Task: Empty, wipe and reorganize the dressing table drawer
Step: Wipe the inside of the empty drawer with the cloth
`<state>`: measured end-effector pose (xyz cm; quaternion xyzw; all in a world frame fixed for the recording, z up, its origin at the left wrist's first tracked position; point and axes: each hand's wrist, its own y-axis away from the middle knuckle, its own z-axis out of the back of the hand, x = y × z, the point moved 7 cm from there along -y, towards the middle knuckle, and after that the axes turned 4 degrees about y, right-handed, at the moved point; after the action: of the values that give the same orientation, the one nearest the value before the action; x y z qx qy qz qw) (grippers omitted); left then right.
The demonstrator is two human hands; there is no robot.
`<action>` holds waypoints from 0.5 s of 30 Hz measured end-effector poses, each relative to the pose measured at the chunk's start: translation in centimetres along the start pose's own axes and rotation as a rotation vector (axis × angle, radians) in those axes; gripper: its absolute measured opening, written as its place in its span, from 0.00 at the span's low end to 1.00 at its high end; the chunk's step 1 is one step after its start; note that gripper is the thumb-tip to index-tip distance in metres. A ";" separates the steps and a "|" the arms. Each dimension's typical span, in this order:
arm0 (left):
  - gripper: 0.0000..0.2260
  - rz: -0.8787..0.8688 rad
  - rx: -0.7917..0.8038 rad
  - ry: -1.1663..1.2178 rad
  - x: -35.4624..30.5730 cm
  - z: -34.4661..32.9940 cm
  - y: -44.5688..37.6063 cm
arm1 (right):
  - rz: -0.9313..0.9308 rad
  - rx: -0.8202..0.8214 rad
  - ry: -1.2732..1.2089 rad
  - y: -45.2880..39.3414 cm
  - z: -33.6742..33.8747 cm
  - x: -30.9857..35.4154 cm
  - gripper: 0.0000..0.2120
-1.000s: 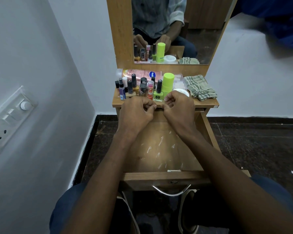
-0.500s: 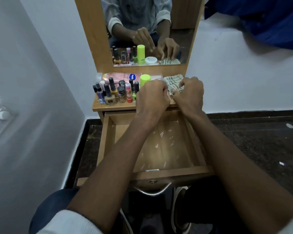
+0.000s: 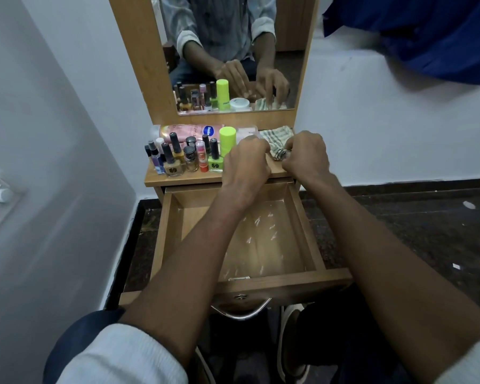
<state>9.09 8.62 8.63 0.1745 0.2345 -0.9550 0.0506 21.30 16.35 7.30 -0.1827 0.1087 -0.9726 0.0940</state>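
The dressing table drawer is pulled out, and its wooden floor is bare with pale streaks. A green-and-white checked cloth lies on the right of the table top. My right hand is closed on its front edge. My left hand is curled at the cloth's left edge, and its fingertips are hidden. Nail polish bottles, a lime-green tube and a pink lotion bottle stand or lie on the left of the top.
A mirror rises behind the table and reflects both hands. A white wall with a switch plate is close on the left. Blue fabric hangs at the upper right. Dark stone floor surrounds the table. The metal drawer handle faces my knees.
Both hands moved from the table's front middle to the right, onto the checked cloth. The white jar is now hidden behind my left hand.
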 end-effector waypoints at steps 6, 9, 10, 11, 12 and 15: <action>0.25 -0.120 0.015 0.074 -1.7 0.4 0.4 | 0.011 -0.079 -0.003 1.4 2.5 -0.7 0.08; 0.26 -0.155 0.052 0.090 -3.0 0.6 0.4 | 0.085 -0.069 -0.071 2.2 4.4 -0.7 0.08; 0.23 -0.154 0.046 0.101 -3.4 0.8 0.5 | 0.128 -0.049 -0.089 2.6 4.9 -0.5 0.07; 0.20 -0.150 0.024 0.117 -3.6 1.1 0.7 | 0.171 -0.035 -0.101 3.0 5.4 -0.4 0.06; 0.17 -0.147 -0.004 0.131 -3.7 1.6 1.0 | 0.211 -0.027 -0.115 3.3 5.9 -0.4 0.05; 0.11 -0.168 -0.029 0.141 -3.1 2.5 2.2 | 0.282 0.028 -0.232 4.7 6.5 -0.7 0.08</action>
<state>11.64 5.54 10.80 0.2200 0.2651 -0.9378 -0.0438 25.01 10.89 11.84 -0.2754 0.1078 -0.9236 0.2437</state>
